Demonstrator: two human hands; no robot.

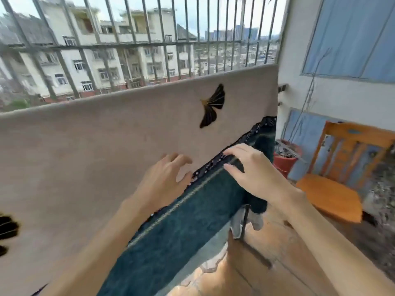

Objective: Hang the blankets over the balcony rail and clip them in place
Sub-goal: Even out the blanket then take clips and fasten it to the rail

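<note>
A beige blanket point(102, 146) with black and gold leaf motifs hangs over the balcony rail, its top edge running from lower left to upper right. Below it lies a dark teal blanket point(181, 227) with a patterned dark border and a pale stripe. My left hand point(164, 178) rests against the beige blanket, fingers loosely bent, just left of the teal border. My right hand point(252, 171) lies on the teal blanket's upper edge, fingers spread over the border. No clip shows in either hand.
Metal bars point(136, 45) rise above the rail, with buildings beyond. At right are a white wall, an orange wooden chair point(337, 178) and a red pot point(285, 161). A grey frame part pokes out under the teal blanket near the wooden floor point(277, 263).
</note>
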